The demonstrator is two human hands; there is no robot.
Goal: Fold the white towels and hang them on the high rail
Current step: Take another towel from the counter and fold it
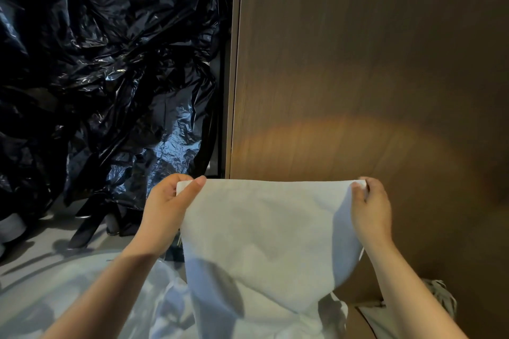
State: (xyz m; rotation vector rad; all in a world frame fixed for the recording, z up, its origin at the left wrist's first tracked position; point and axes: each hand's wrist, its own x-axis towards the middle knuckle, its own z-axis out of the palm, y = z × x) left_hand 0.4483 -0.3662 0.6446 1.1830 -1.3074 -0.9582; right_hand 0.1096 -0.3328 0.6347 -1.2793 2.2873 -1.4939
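Pinching white towel top corners: L hand at 9 o'clock, R hand at 3; wood panel at 12.

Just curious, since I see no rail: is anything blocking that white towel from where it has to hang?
Cannot tell: the high rail is out of view. The left hand and right hand pinch the white cloth towel by its top corners before a brown wooden panel, with crumpled black plastic sheeting to its left.

Dim, slightly soft frame; warm glow on wooden panel, glare on black plastic.
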